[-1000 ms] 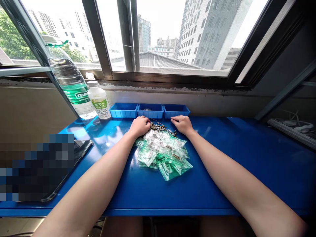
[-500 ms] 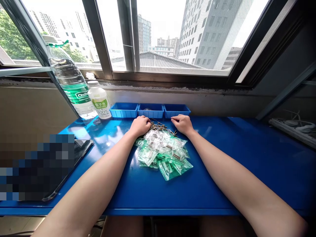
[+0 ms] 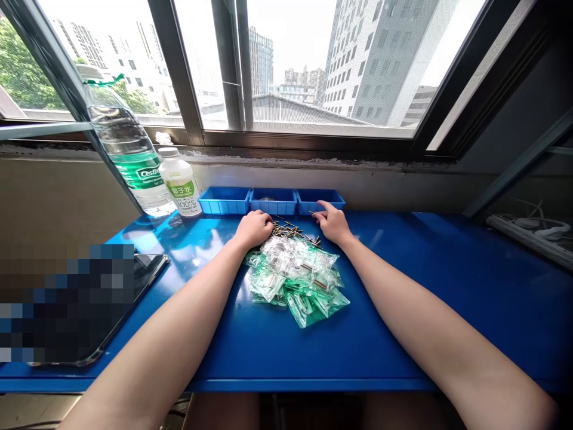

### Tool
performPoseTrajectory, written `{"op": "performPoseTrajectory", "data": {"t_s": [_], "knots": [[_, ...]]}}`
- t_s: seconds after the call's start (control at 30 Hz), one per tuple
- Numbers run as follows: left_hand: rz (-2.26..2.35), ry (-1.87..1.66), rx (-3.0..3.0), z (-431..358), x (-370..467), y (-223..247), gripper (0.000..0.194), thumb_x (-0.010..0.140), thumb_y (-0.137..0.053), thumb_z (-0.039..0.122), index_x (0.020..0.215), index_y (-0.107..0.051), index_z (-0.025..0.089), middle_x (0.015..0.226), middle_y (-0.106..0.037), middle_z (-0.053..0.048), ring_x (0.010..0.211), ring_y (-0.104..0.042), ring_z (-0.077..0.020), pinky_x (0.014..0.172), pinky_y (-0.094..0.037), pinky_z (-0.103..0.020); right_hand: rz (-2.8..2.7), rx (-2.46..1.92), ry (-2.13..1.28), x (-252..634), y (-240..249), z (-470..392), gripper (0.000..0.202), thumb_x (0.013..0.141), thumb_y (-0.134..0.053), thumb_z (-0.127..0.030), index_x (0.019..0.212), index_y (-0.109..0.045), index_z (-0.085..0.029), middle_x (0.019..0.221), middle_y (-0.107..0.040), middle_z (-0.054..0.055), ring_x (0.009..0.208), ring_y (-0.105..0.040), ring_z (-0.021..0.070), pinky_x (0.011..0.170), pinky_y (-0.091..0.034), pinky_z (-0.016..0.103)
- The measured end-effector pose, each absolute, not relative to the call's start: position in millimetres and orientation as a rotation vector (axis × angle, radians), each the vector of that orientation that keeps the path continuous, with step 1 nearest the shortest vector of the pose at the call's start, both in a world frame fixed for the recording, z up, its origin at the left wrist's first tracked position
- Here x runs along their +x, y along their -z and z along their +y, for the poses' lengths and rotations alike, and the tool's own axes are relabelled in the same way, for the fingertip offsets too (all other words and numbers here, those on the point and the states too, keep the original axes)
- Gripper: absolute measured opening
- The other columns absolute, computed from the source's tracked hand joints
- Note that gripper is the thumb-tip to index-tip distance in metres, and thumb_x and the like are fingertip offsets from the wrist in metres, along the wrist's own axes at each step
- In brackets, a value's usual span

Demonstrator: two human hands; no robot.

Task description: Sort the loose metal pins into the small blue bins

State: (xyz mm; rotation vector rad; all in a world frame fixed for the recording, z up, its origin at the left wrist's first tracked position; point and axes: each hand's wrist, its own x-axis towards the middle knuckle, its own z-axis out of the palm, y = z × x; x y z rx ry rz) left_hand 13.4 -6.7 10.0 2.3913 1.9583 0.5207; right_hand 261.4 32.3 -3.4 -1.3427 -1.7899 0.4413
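Observation:
My right hand [image 3: 333,223] is just in front of the right blue bin, its index finger raised and its other fingers pinching a small thin metal pin [image 3: 312,212]. My left hand [image 3: 253,229] rests on the table at the left edge of a loose pile of bronze-coloured metal pins [image 3: 286,229]. Its fingers are curled in, and whatever they hold is hidden. Nearer to me, against the pile, lies a heap of clear and green plastic bags [image 3: 298,272], some with pins inside.
Three blue bins stand in a row at the back: left [image 3: 224,206], middle [image 3: 274,207], right [image 3: 308,207]. Something dark is in the middle one. A large water bottle [image 3: 134,170] and a white bottle [image 3: 181,185] stand left. A dark tablet-like device [image 3: 147,269] lies on the blue table [image 3: 313,358].
My right index finger has lifted and straightened toward the right bin, and the pin between the other fingers shows more clearly. My left hand has stayed in place.

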Motion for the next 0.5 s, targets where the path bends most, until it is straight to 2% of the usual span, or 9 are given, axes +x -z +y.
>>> {"op": "performPoseTrajectory", "data": {"t_s": [0.07, 0.23, 0.33, 0.5], "knots": [[1.955, -0.523, 2.388, -6.6, 13.3, -10.1, 0.039, 0.088, -0.041, 0.029, 0.102, -0.076, 0.019, 0.112, -0.069, -0.010, 0.109, -0.061, -0.0276, 0.097, -0.049, -0.038, -1.712, -1.348, -0.467, 260.7, 1.3, 30.5, 0.033, 0.088, -0.054, -0.016, 0.120, -0.064, -0.014, 0.094, -0.078, 0.008, 0.070, -0.073, 0.0185, 0.082, -0.057, 0.033], [1.949, -0.534, 2.384, -6.2, 13.1, -9.9, 0.039, 0.088, -0.041, 0.029, 0.102, -0.076, 0.019, 0.112, -0.069, -0.010, 0.109, -0.061, -0.0277, 0.097, -0.049, -0.038, -1.655, -1.331, -0.507, 260.3, -2.4, 27.6, 0.013, 0.090, -0.053, -0.021, 0.090, -0.065, -0.018, 0.091, -0.077, 0.006, 0.050, -0.066, 0.0134, 0.063, -0.054, 0.027], [1.949, -0.529, 2.387, -6.1, 13.3, -9.7, 0.039, 0.088, -0.041, 0.029, 0.103, -0.076, 0.019, 0.113, -0.069, -0.010, 0.109, -0.061, -0.0276, 0.097, -0.049, -0.038, -1.591, -1.354, -0.473, 261.1, -3.3, 28.0, 0.015, 0.091, -0.054, -0.026, 0.081, -0.062, -0.019, 0.082, -0.076, 0.004, 0.045, -0.062, 0.0115, 0.059, -0.051, 0.025], [1.963, -0.508, 2.387, -5.8, 13.5, -10.3, 0.040, 0.088, -0.041, 0.029, 0.103, -0.076, 0.019, 0.112, -0.069, -0.010, 0.107, -0.061, -0.0276, 0.095, -0.049, -0.039, -1.410, -1.370, -0.607, 263.9, -2.1, 36.9, 0.027, 0.090, -0.058, -0.043, 0.079, -0.058, -0.019, 0.067, -0.073, 0.003, 0.042, -0.059, 0.0109, 0.048, -0.045, 0.022]]}}
